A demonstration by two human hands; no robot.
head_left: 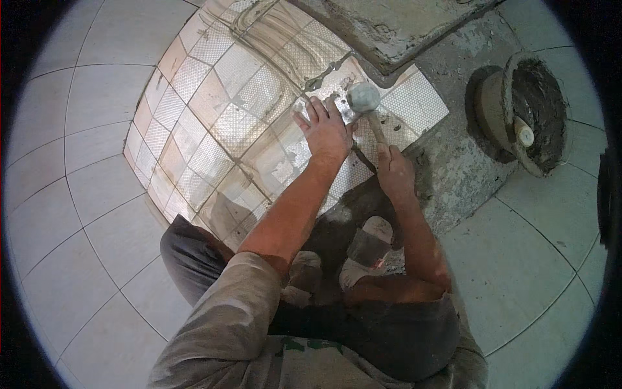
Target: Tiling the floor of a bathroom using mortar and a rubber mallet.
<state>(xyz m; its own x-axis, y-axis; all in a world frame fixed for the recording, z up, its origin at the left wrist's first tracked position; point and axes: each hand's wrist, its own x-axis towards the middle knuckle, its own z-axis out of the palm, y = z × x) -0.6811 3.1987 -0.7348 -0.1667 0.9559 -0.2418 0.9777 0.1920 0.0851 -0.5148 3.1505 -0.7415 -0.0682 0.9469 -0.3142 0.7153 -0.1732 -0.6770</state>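
My right hand [395,174] is wrapped round the handle of a mallet [364,97] with a rounded pale grey head. The mallet's head is over the patterned tiles, just right of my left fingers. My left hand [325,135] rests palm down with its fingers spread on a tile, holding nothing. Around it lies a patchwork of small tiles [246,133] in white dotted and plain beige diamonds, smeared with wet grey mortar. A textured white tile [414,102] forms the right corner of this surface, beyond the mallet.
A mortar-caked bucket [490,107] stands at the right, with grey mortar and a pale-handled tool [523,133] inside. Rough concrete [461,165] borders the patterned tiles. Behind is a raised concrete slab [402,29]. Large pale floor tiles [91,162] flank both sides. My feet are close below my hands.
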